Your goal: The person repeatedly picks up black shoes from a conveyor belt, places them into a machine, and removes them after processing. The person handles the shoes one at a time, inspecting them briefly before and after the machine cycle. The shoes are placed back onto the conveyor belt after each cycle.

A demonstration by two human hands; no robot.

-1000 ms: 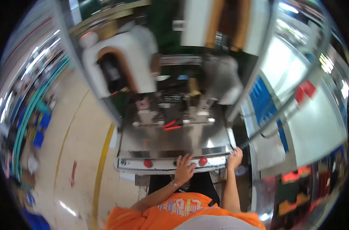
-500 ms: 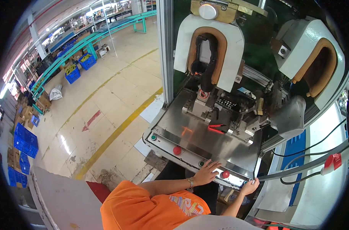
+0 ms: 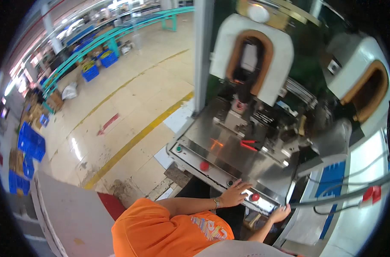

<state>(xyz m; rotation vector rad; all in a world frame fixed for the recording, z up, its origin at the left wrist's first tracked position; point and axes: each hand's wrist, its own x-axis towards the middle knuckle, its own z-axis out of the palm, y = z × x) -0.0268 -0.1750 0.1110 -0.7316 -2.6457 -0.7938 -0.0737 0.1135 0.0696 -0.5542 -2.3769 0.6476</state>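
My left hand (image 3: 234,195) lies over the machine's front control panel (image 3: 216,176), fingers stretched out beside a dark round button (image 3: 230,183). It holds nothing. At the panel's right end, my right hand (image 3: 280,213) touches the corner, its fingers partly apart and nothing visible in them. Between the hands sits a red knob (image 3: 255,197); another red knob (image 3: 204,165) is further left, then a green button (image 3: 178,148). Behind the panel, a white arched mould (image 3: 282,55) with brown padding surrounds a black, blurred piece. A red-handled tool (image 3: 249,144) lies on the metal plate (image 3: 227,147).
A second white mould (image 3: 361,55) stands at the right, with a grey smooth form (image 3: 332,139) below it. A metal post (image 3: 202,55) rises left of the machine. Cables and a red-and-white connector (image 3: 370,195) are at the right. Blue crates (image 3: 31,143) stand far left.
The whole view has shifted, so the machine appears further right and slightly lower, with more blur. Both hands keep their places on the panel.
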